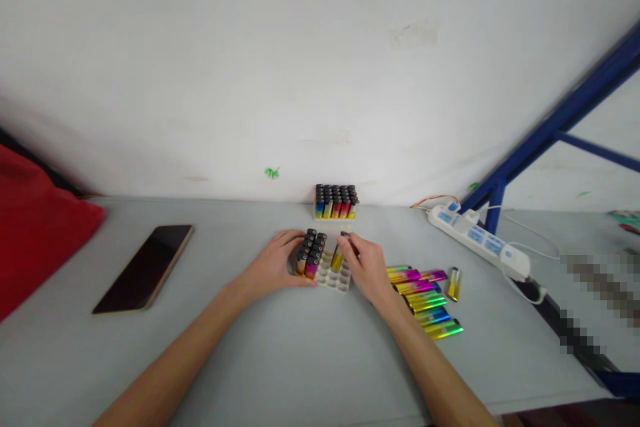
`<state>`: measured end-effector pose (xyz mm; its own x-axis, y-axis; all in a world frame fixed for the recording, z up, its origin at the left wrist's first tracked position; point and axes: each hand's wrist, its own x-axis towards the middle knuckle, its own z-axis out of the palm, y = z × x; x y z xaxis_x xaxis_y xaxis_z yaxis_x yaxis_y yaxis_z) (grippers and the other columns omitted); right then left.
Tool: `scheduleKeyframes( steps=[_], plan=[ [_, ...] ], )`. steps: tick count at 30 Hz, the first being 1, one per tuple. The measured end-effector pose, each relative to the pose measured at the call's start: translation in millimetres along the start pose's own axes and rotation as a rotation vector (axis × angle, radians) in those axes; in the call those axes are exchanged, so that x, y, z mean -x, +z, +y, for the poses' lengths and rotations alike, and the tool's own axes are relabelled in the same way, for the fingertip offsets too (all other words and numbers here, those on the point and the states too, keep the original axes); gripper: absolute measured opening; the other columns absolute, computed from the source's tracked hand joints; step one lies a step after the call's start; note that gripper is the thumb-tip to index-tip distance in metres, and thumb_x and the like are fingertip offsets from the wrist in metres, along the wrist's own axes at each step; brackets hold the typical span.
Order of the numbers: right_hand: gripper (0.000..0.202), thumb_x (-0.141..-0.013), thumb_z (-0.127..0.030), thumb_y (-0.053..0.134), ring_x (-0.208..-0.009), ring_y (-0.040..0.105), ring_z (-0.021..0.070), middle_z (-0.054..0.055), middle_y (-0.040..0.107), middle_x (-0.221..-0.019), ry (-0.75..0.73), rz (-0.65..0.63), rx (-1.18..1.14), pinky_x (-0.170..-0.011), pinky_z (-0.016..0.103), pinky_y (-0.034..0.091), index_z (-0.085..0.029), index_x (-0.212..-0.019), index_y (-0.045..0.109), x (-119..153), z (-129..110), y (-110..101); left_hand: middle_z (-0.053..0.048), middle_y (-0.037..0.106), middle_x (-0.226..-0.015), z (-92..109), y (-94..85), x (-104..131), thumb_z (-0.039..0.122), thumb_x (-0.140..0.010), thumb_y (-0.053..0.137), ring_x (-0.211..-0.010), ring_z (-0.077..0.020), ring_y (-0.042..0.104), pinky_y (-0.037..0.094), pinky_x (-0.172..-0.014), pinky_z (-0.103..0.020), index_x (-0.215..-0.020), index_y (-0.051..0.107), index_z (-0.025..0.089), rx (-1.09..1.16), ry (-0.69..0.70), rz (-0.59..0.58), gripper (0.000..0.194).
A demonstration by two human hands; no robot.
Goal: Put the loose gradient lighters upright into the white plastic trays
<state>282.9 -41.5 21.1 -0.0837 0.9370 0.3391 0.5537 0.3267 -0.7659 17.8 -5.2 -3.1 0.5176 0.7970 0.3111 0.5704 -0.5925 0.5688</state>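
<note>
A white tray with round-cornered slots lies on the grey table, its left side filled with two rows of upright lighters with black tops. My left hand wraps around the tray's left side, thumb along the near edge. Between the fingertips of my right hand is a yellow lighter, slightly tilted over the tray's slots; whether its base sits in a slot I cannot tell. Right of that hand lies a loose pile of shiny multicoloured lighters, partly hidden by my forearm.
A full tray of lighters stands by the wall. One lighter lies apart at the right. Beyond it are a white power strip with cables and a blue metal frame. At left lie a dark tablet and red cloth.
</note>
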Motion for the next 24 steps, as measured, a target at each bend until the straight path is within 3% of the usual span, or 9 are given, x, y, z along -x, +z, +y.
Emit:
scheduleKeyframes(
  steps=[5,9,14,18,21,24],
  plan=[
    [0.054,-0.119,-0.07,0.047,-0.075,0.067,0.0249,0.005,0.072,-0.078,-0.036,-0.049,0.043,-0.075,0.035,0.049,-0.029,-0.084,0.055,-1.6,12.5,3.3,-0.016,0.078,-0.152,1.6,2.1,0.3,0.065,-0.067,0.111,-0.145,-0.0448,0.072,0.055,-0.132,-0.061,-0.137,0.081,0.024,-0.035,0.018,-0.027,0.086],
    [0.043,-0.121,-0.056,0.055,-0.083,0.071,0.0262,0.008,0.076,-0.087,-0.115,-0.097,0.127,-0.079,0.035,0.052,-0.028,-0.089,0.061,-1.3,21.3,1.8,-0.017,0.077,-0.153,0.7,3.4,0.7,0.067,-0.07,0.109,-0.146,-0.0443,0.07,0.055,-0.132,-0.06,-0.139,0.08,0.024,-0.035,0.025,-0.03,0.087],
    [0.023,-0.12,-0.038,0.068,-0.086,0.073,0.024,0.007,0.079,-0.098,-0.159,-0.177,0.278,-0.08,0.033,0.052,-0.025,-0.101,0.071,-2.4,17.1,4.3,-0.016,0.078,-0.151,-1.3,3.2,0.5,0.067,-0.07,0.109,-0.145,-0.0448,0.07,0.055,-0.132,-0.061,-0.137,0.081,0.025,-0.027,0.029,-0.02,0.083],
    [0.02,-0.118,-0.036,0.075,-0.093,0.075,0.0251,0.009,0.081,-0.102,-0.154,-0.172,0.391,-0.086,0.035,0.05,-0.023,-0.104,0.077,-3.7,12.2,7.5,-0.016,0.079,-0.151,-3.1,3.0,0.2,0.067,-0.071,0.108,-0.146,-0.0449,0.071,0.055,-0.133,-0.062,-0.137,0.082,0.026,-0.007,0.035,-0.019,0.082],
    [0.018,-0.118,-0.039,0.075,-0.101,0.077,0.0266,0.009,0.083,-0.106,-0.155,-0.122,0.374,-0.093,0.037,0.051,-0.023,-0.12,0.082,-2.8,17.3,-5.1,-0.018,0.078,-0.153,-5.6,2.8,-0.1,0.068,-0.073,0.107,-0.148,-0.0462,0.07,0.055,-0.133,-0.064,-0.139,0.081,0.025,-0.001,0.025,-0.013,0.083],
    [0.023,-0.119,-0.038,0.071,-0.104,0.077,0.0276,0.009,0.083,-0.108,-0.135,-0.033,0.315,-0.098,0.04,0.053,-0.024,-0.132,0.082,-2.7,29.1,-38.7,-0.019,0.076,-0.157,-9.2,0.9,-0.8,0.066,-0.077,0.104,-0.149,-0.0482,0.07,0.055,-0.134,-0.066,-0.141,0.08,0.022,-0.005,0.006,-0.001,0.081]
  ],
)
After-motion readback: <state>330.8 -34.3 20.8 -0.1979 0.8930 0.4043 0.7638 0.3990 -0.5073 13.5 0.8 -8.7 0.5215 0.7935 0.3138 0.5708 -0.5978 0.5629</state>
